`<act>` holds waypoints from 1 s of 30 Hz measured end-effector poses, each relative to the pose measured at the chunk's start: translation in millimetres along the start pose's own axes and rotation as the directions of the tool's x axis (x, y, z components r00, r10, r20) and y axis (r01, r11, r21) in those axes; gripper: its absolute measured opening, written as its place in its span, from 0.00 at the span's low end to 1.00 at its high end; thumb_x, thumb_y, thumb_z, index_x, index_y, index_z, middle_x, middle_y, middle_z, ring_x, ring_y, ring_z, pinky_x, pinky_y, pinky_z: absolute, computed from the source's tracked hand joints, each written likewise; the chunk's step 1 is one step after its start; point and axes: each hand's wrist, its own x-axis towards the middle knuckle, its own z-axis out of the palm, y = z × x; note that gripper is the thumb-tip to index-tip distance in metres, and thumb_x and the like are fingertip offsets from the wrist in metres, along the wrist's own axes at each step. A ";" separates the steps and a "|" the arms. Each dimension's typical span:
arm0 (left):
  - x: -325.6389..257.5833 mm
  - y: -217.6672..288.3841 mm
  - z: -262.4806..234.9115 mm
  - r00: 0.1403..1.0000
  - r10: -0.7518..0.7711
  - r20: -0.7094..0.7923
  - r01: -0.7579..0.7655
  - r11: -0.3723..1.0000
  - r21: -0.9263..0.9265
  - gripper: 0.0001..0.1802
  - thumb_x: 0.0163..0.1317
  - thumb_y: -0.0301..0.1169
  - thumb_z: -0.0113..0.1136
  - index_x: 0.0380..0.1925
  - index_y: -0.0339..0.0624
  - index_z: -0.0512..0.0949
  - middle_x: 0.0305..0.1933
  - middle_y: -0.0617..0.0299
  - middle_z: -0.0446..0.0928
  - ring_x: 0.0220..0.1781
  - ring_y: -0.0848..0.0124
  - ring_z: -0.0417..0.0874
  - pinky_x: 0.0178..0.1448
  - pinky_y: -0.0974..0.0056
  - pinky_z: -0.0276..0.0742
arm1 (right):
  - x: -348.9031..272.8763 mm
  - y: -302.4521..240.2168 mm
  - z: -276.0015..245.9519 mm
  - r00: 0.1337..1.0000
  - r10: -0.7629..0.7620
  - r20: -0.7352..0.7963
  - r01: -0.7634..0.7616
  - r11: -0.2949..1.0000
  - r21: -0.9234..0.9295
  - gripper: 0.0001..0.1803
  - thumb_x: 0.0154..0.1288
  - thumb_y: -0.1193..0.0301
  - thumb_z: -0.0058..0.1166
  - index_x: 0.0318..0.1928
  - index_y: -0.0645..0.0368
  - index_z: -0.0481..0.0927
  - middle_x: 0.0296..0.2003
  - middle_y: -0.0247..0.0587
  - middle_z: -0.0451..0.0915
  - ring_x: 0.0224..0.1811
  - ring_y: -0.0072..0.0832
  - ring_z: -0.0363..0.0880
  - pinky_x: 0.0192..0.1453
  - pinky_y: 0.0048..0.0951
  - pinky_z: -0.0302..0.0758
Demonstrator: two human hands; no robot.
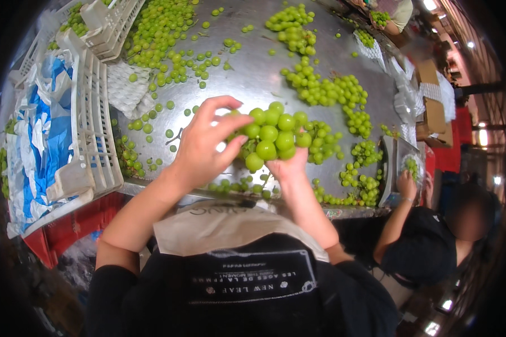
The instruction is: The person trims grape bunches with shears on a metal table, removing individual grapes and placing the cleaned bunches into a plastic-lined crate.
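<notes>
Black-sleeved, the left arm (132, 216) extends from seven o'clock to a half-open left hand (199, 140), fingers curved and thumb apart, at nine o'clock to a full bunch of round green grapes (268, 133); whether its fingertips touch I cannot tell. The right hand (289, 167), at the bunch's five o'clock, is closed beneath it, holding it up.

Counting from that bunch: at nine, a white slatted plastic crate (90, 112) with crumpled blue-and-white film (45, 135) hems in the side; at ten, white foam netting (130, 87); toward eleven, loose green grapes (160, 33); between one and two, more green bunches (320, 87); at three, brown cardboard boxes (434, 118); at four, a black-shirted co-worker (419, 247).

Smooth grey metal forms the table (244, 73); bright lamps (483, 136) glow far off at three.
</notes>
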 end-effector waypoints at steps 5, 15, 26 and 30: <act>13.3 -2.5 -7.9 0.954 0.277 0.116 -0.287 0.955 0.080 0.18 0.38 0.21 0.62 0.35 0.44 0.80 0.48 0.55 0.71 0.54 0.54 0.71 0.54 0.54 0.70 | -2.2 1.1 -0.9 1.000 0.013 0.010 -0.011 0.994 -0.108 0.32 0.64 0.43 0.36 0.54 0.57 0.68 0.52 0.45 0.71 0.56 0.42 0.67 0.63 0.48 0.61; 29.6 -4.7 -30.4 0.902 0.352 0.251 -0.342 0.936 -0.082 0.12 0.35 0.26 0.66 0.25 0.43 0.77 0.42 0.59 0.71 0.51 0.59 0.72 0.55 0.53 0.64 | -3.0 5.9 6.2 0.911 0.264 0.316 -0.323 0.934 0.151 0.40 0.63 0.40 0.36 0.59 0.64 0.62 0.58 0.57 0.63 0.61 0.48 0.63 0.67 0.51 0.56; 25.9 -1.2 -19.9 0.865 0.438 0.244 -0.473 0.875 0.108 0.13 0.35 0.27 0.64 0.26 0.42 0.77 0.41 0.59 0.71 0.53 0.58 0.71 0.58 0.51 0.64 | -3.4 -3.5 6.7 0.974 0.177 0.142 -0.170 0.983 -0.063 0.37 0.62 0.41 0.38 0.57 0.61 0.66 0.54 0.52 0.68 0.57 0.46 0.67 0.63 0.50 0.62; 30.5 -2.7 -22.4 0.870 0.382 0.311 -0.403 0.915 0.004 0.12 0.33 0.29 0.66 0.23 0.41 0.77 0.42 0.59 0.71 0.55 0.58 0.70 0.59 0.51 0.62 | -4.7 0.1 9.7 0.995 0.103 -0.014 -0.104 0.986 -0.132 0.36 0.63 0.41 0.38 0.55 0.60 0.68 0.53 0.51 0.70 0.56 0.44 0.68 0.62 0.48 0.63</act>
